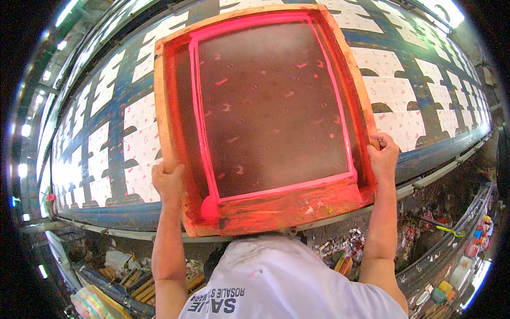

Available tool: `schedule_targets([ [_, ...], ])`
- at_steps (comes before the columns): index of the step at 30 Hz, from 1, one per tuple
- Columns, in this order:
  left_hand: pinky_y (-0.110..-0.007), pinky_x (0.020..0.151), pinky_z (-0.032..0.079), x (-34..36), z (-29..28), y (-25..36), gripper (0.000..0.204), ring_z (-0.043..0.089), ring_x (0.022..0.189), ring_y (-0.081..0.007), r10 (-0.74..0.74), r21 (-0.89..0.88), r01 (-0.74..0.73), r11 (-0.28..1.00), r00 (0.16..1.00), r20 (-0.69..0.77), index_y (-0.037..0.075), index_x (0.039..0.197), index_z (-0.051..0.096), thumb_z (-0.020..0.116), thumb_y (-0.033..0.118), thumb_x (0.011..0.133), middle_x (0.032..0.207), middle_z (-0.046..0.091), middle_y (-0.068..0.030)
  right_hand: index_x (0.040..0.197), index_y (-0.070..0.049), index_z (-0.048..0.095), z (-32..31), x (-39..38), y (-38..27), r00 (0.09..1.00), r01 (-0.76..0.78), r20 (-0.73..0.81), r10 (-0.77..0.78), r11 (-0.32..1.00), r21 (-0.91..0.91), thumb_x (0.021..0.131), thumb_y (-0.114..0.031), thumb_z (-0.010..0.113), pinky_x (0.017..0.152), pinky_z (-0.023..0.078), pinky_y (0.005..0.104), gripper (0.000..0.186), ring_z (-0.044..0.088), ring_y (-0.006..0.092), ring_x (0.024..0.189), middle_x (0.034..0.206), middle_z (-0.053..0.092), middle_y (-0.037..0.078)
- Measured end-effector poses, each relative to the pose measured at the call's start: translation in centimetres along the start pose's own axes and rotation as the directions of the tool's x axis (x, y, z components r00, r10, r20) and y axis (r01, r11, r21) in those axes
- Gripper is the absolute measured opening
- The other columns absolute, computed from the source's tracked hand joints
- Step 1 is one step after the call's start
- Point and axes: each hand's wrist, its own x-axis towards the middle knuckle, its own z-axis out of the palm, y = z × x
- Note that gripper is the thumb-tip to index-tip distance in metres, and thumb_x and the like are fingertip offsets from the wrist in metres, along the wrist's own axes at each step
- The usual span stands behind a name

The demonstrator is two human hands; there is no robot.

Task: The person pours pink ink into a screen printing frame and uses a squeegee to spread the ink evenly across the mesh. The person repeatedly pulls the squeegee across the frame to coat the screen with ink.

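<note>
Pink glossy paint (pixel 211 208) lies thick along the inner edges of the rectangular wooden frame (pixel 162 101) with dark see-through mesh (pixel 271 111). We see this frame over the long blue surface (pixel 133 214), among white printed pieces (pixel 141 141); we cannot tell whether it touches them. In our judgement, too much tilt could make the paint, which is thickest at the near left corner, run and drip. If 1 hand moves before the other, the frame could twist and smear the pieces. The fingers of the left hand (pixel 169 182) are curled around the left bar; those of the right hand (pixel 383 155) pinch the right bar, nearly together.
</note>
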Motion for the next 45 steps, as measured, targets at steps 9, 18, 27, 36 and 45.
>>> schedule_targets([
  [9, -0.049, 0.088, 0.054, -0.2, 0.6, 0.5, 0.034, 0.067, 0.095, -0.0362, 0.033, 0.047, -0.033, 0.998, 0.999, 0.006, -0.001, 0.098, 0.079, 0.094, 0.020, 0.078, 0.099, 0.067, -0.0163, 0.124, -0.004, 0.078, -0.9, -0.6, -0.5, 0.984, 0.176, 0.002, -0.180, 0.960, -0.216, 0.086, 0.000, 0.082, 0.106, 0.058, 0.0458, 0.039, 0.075, 0.0365, 0.117, 0.128, 0.078, 0.018],
  [18, -0.052, 0.089, 0.055, 0.4, 2.1, -0.9, 0.038, 0.068, 0.098, -0.0402, 0.027, 0.048, -0.031, 0.998, 0.996, 0.088, -0.001, 0.099, 0.078, 0.094, 0.025, 0.077, 0.102, 0.068, -0.0194, 0.132, -0.012, 0.080, -0.8, -14.1, -11.4, 0.520, 0.686, 0.645, -0.560, 0.723, 0.074, 0.083, -0.015, 0.089, 0.112, 0.057, 0.0525, 0.050, 0.067, 0.0374, 0.136, 0.143, 0.072, 0.014],
  [27, -0.057, 0.096, 0.059, -0.3, 2.4, -0.2, 0.038, 0.072, 0.107, -0.0478, 0.061, -0.007, -0.061, 0.998, 0.998, 0.012, -0.004, 0.104, 0.077, 0.082, 0.026, 0.083, 0.106, 0.073, -0.0251, 0.126, -0.008, 0.081, 4.3, -17.2, -16.6, 0.493, 0.832, 0.588, -0.642, 0.546, -0.101, 0.084, -0.002, 0.073, 0.102, 0.061, 0.0500, 0.043, 0.075, 0.0346, 0.118, 0.125, 0.078, 0.011],
  [36, -0.058, 0.100, 0.059, -0.1, 2.8, -1.5, 0.041, 0.072, 0.114, -0.0474, 0.112, 0.010, -0.112, 0.994, 0.993, 0.025, -0.002, 0.108, 0.077, 0.081, 0.032, 0.086, 0.120, 0.071, -0.0272, 0.131, -0.014, 0.081, 4.7, -17.5, -19.6, 0.535, 0.773, 0.702, -0.470, 0.608, -0.182, 0.085, -0.011, 0.079, 0.100, 0.062, 0.0504, 0.046, 0.077, 0.0374, 0.112, 0.118, 0.082, 0.014],
  [45, -0.057, 0.107, 0.057, -0.2, 2.4, -0.8, 0.043, 0.069, 0.123, -0.0475, 0.066, 0.041, -0.070, 0.997, 0.995, 0.073, -0.005, 0.110, 0.076, 0.081, 0.032, 0.088, 0.129, 0.070, -0.0285, 0.132, -0.014, 0.082, 6.0, -21.7, -17.5, 0.590, 0.784, 0.594, -0.546, 0.564, -0.261, 0.085, -0.001, 0.072, 0.099, 0.062, 0.0490, 0.049, 0.078, 0.0345, 0.115, 0.126, 0.081, 0.013],
])
